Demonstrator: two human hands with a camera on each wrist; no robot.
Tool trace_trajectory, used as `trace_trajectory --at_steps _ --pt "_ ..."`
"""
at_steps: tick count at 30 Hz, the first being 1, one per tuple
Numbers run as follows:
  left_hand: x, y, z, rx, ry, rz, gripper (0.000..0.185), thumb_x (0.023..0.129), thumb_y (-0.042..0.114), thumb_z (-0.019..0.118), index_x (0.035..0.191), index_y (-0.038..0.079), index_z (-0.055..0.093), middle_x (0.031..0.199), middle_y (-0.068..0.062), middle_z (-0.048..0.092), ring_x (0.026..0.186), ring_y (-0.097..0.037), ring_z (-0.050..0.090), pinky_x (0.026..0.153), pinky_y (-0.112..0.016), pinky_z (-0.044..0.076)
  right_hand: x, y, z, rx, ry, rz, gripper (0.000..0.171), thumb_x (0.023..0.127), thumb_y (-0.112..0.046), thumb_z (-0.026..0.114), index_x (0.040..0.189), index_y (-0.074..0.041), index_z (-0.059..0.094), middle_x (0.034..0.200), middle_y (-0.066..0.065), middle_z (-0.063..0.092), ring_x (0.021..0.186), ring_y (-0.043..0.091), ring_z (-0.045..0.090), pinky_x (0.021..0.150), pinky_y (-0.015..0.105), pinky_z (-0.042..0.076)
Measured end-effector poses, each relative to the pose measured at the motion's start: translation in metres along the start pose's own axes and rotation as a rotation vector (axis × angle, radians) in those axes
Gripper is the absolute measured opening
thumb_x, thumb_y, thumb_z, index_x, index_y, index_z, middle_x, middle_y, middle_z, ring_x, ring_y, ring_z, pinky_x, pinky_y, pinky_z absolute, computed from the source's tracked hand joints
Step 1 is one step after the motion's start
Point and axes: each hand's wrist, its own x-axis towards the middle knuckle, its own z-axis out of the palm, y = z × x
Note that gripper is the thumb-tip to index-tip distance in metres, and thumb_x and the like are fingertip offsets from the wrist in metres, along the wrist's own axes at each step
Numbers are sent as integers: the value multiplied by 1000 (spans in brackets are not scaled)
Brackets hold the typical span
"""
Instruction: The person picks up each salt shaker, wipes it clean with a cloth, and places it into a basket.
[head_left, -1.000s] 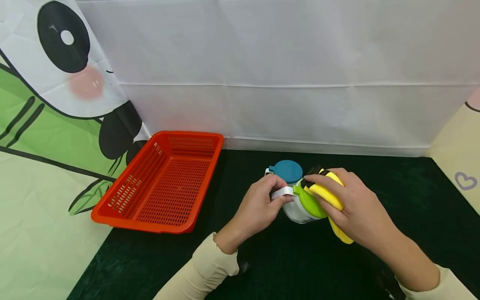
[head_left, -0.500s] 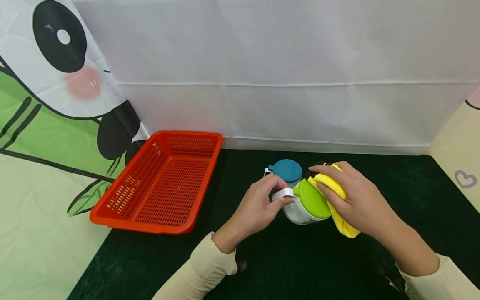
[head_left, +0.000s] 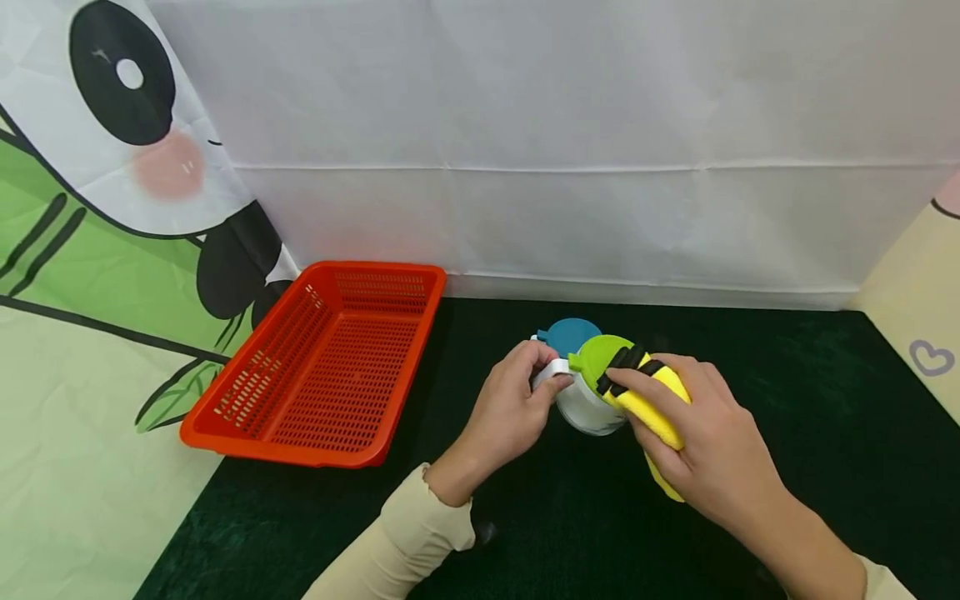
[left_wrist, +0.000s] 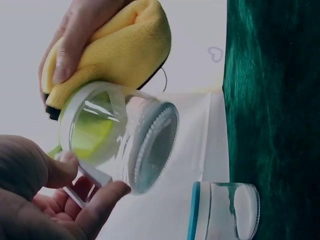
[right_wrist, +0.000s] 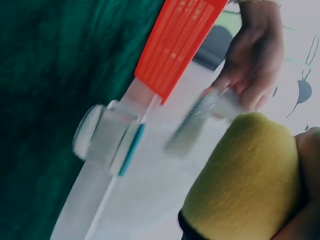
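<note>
One green-lidded jar (head_left: 588, 411) held up against one yellow cloth (head_left: 654, 418)

The jar hangs tilted above the dark green table (head_left: 570, 525), right of centre. The left hand (head_left: 506, 417) pinches its white handle (head_left: 553, 370) between thumb and fingers, a closed hold that probably leaves the lid (head_left: 597, 357) and clear sides free for the cloth. The right hand (head_left: 712, 442) curls round the bunched cloth, likely so that a thick fold meets the lid's right side. Just beyond, a blue-lidded jar (head_left: 567, 335) stands upright on the table; a red basket (head_left: 352, 457) sits at left, well apart from the jars.

From the head, the two jars overlap and might seem to touch; the left wrist view shows a gap between them, plus the held jar's ridged base. In the right wrist view the cloth hides the green lid, and the held jar is blurred.
</note>
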Motion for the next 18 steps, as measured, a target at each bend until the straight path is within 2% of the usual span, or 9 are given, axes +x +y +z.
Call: trace_trajectory --at_steps 3,6,10,12,13,15,18 --pt "0 1 -3 -32 -23 21 14 102 13 65 113 12 57 109 0 55 96 -15 57 82 -29 56 1 13 1 130 41 79 51 91 -11 77 138 -27 64 122 6 56 93 17 52 67 36 53" --pt "1 -1 -5 -52 -57 46 16 100 11 69 111 12 58 109 1 56 95 -15 56 80 -29 56 5 28 1 353 13 177 44 100 -9 66 141 -24 60 112 1 55 76 15 55 61 29 52" --pt "1 -2 -5 -51 -122 82 19 96 11 74 107 15 60 108 3 56 91 -14 54 73 -28 53 15 48 -6 689 -153 294 36 111 -16 48 146 -20 52 100 9 57 61 25 63 55 34 56" --pt "1 -2 -5 -32 -158 121 20 94 11 75 106 15 60 107 4 56 90 -13 54 72 -27 53 22 55 -12 777 -254 330 35 113 -20 44 147 -19 50 100 14 56 59 29 64 54 37 57" --pt "1 -2 -5 -20 -173 144 20 94 11 75 106 15 60 107 4 56 89 -13 54 71 -27 53 26 57 -15 792 -298 340 34 113 -22 44 146 -19 50 101 16 56 60 30 64 54 38 57" --pt "1 -1 -3 13 -195 182 20 94 11 75 106 15 60 107 4 56 89 -12 54 72 -26 53 33 56 -19 745 -356 338 34 112 -25 46 145 -22 51 103 17 55 61 30 63 55 38 57" --pt "1 3 -2 72 -190 192 20 94 12 76 106 15 60 106 4 56 90 -10 55 75 -24 54 39 43 -20 529 -345 285 34 110 -27 52 143 -25 54 113 13 56 70 27 61 59 37 56"
